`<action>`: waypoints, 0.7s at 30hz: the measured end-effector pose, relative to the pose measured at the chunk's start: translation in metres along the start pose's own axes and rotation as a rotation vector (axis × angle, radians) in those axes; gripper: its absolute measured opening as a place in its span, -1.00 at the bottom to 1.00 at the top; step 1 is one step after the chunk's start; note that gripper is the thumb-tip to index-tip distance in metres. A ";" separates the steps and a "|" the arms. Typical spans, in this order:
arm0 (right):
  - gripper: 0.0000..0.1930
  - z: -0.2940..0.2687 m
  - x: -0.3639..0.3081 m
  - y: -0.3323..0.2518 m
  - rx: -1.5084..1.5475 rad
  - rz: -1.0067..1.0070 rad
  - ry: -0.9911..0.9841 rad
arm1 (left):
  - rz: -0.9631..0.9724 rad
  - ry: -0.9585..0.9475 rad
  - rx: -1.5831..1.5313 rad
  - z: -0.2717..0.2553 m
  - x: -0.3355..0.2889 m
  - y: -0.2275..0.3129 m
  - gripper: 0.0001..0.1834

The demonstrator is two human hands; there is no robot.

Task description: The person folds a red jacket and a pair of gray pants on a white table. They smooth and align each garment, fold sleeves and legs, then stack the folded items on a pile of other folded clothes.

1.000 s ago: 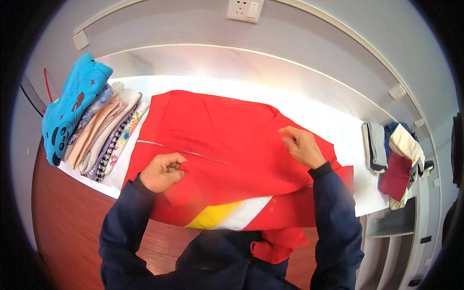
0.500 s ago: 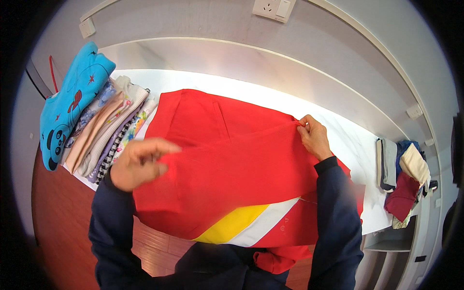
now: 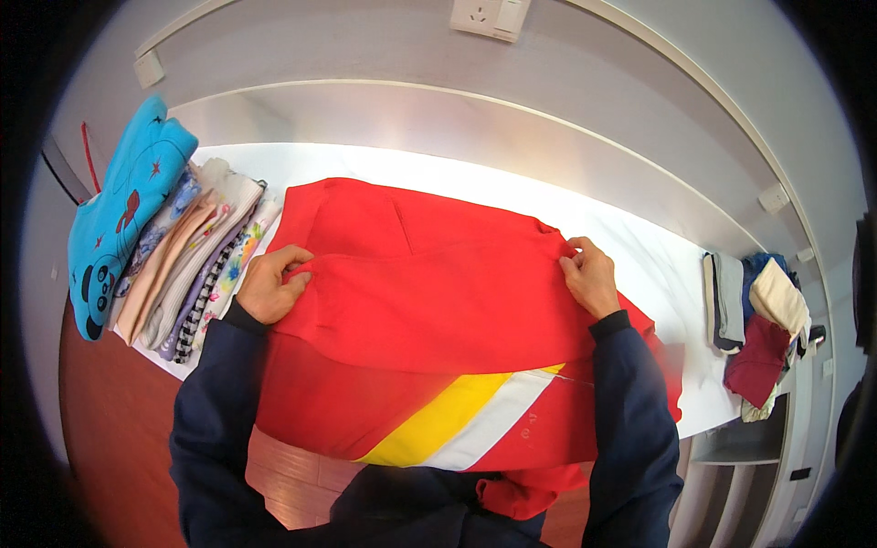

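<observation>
A large red garment (image 3: 429, 301) with a slanted yellow and a white stripe (image 3: 475, 425) is spread across the white table in front of me; its exact kind is hard to tell. My left hand (image 3: 274, 281) pinches the edge of its upper layer at the left. With thumb and fingers closed, my right hand (image 3: 589, 274) grips the same layer at the right. Between my hands that layer lies lifted and partly folded over, and its lower edge runs above the stripes. A bunched red part hangs off the near edge by my lap.
At the left, several folded clothes (image 3: 183, 265) lean in a row, with a blue panda-print one (image 3: 128, 215) outermost. More folded clothes (image 3: 763, 329) in grey, cream and maroon lie at the far right. Behind the white table (image 3: 658, 260) runs a wall with a socket (image 3: 491, 16).
My left hand has come down onto the garment and taken hold of its left edge. The upper layer's near edge has moved away from me, uncovering more red below. My right hand keeps its grip.
</observation>
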State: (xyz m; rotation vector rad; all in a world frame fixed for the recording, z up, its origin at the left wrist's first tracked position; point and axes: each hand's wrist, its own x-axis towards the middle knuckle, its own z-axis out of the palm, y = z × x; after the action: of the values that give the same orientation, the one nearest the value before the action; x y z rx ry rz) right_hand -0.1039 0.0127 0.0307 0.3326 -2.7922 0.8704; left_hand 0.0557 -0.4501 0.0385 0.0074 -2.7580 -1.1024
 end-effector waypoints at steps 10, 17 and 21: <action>-0.80 0.010 0.008 0.004 -0.157 -0.077 0.027 | 0.008 0.071 -0.026 0.005 0.002 -0.005 -0.73; -0.84 0.005 0.021 0.014 -0.126 -0.002 -0.015 | -0.051 0.037 -0.131 0.007 0.002 -0.013 -0.74; -0.88 0.012 0.027 0.008 -0.245 -0.080 0.019 | -0.031 0.076 -0.144 0.011 -0.001 -0.009 -0.76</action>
State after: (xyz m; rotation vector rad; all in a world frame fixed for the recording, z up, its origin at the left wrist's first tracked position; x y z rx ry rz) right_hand -0.1330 0.0076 0.0236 0.3905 -2.8045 0.5040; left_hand 0.0541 -0.4497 0.0244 0.0718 -2.6143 -1.2789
